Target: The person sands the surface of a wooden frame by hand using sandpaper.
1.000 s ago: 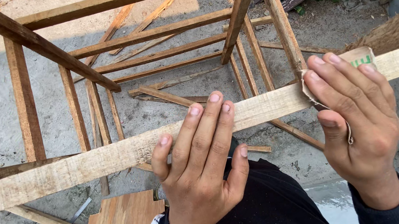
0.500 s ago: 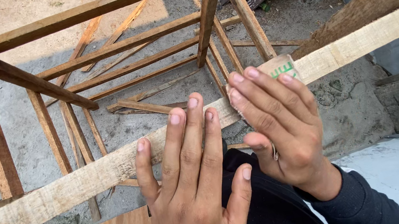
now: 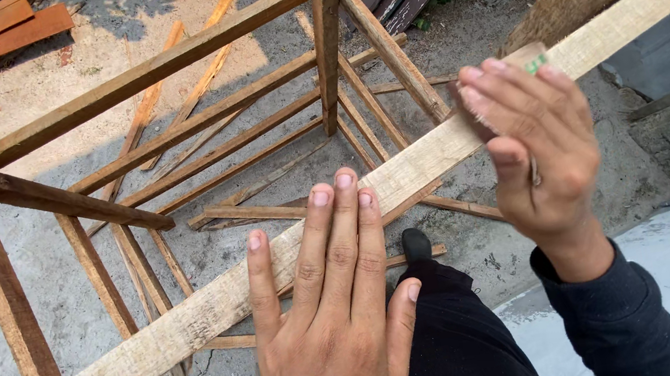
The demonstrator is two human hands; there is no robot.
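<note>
Both hands work the long pale wooden rail (image 3: 193, 316) that runs across the wooden frame (image 3: 115, 175): your left hand (image 3: 331, 325) lies flat on it, fingers together, steadying; your right hand (image 3: 537, 150) presses a sanding block (image 3: 533, 60) down, so keep strokes along the grain, pressure even.

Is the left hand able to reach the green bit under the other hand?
Probably yes. The left hand lies flat on the same pale plank, and bare plank runs up to the green bit. But the right hand covers most of it.
</note>
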